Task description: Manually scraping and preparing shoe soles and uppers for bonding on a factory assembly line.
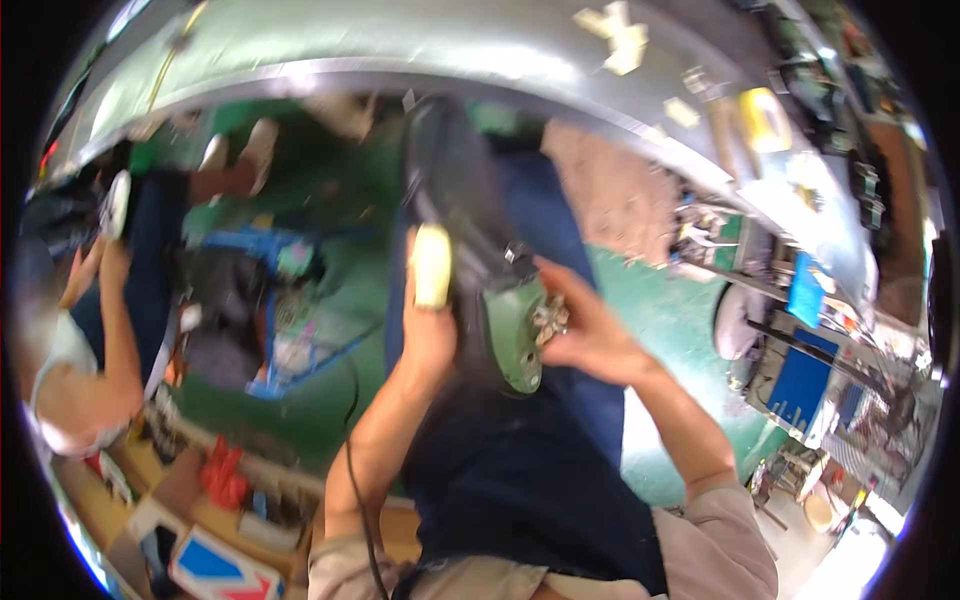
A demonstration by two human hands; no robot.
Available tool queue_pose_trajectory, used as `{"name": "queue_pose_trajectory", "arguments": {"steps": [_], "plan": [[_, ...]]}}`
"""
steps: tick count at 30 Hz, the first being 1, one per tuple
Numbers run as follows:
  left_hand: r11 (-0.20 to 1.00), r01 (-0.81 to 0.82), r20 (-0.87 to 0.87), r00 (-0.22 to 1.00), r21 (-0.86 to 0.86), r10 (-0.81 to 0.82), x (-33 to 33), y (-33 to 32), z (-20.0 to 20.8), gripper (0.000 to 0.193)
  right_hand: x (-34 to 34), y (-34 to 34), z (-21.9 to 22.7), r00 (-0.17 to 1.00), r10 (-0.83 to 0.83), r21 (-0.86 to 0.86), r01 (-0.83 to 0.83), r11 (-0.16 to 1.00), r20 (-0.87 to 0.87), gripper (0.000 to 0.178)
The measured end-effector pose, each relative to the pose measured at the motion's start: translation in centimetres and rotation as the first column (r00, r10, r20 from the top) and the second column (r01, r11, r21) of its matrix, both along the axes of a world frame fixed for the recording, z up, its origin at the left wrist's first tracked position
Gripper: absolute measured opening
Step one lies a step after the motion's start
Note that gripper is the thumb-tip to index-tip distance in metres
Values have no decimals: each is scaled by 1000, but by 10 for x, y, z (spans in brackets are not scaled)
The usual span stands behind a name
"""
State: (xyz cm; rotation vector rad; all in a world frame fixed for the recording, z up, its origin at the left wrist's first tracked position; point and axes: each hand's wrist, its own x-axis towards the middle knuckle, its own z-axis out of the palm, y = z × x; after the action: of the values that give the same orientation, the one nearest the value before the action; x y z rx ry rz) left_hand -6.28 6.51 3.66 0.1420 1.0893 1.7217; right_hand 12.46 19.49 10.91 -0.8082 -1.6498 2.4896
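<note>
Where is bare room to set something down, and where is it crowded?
Bare-looking: grey bench just left of the pale scraps; green floor between right hand and brown patch. Crowded: the bench's right end, around the yellow roll.

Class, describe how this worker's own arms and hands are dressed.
The left hand and right hand show no gloves, and the wrists no watch or band. Loose beige sleeves end near the elbows, leaving the forearms uncovered. A thin, dark cable crosses the left one.
</note>
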Motion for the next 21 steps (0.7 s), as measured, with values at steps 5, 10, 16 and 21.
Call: {"name": "queue_pose_trajectory", "arguments": {"steps": [5,10,16,21], "plan": [[987,78,-441,897,141,-8,0,56,68,70,-29,37,34,990,-70,231,39,972,126,108],[997,65,-436,897,-30,-71,-27,36,49,58,-36,154,93,938,-316,200,285,937,141,77],[975,-69,-394,919,-212,-21,-30,7,-31,53,-65,382,74,692,-719,724,464,510,63,64],[955,-187,-336,936,-230,102,-47,20,-38,48,-105,342,22,909,-417,998,22,54,2,52]]}}
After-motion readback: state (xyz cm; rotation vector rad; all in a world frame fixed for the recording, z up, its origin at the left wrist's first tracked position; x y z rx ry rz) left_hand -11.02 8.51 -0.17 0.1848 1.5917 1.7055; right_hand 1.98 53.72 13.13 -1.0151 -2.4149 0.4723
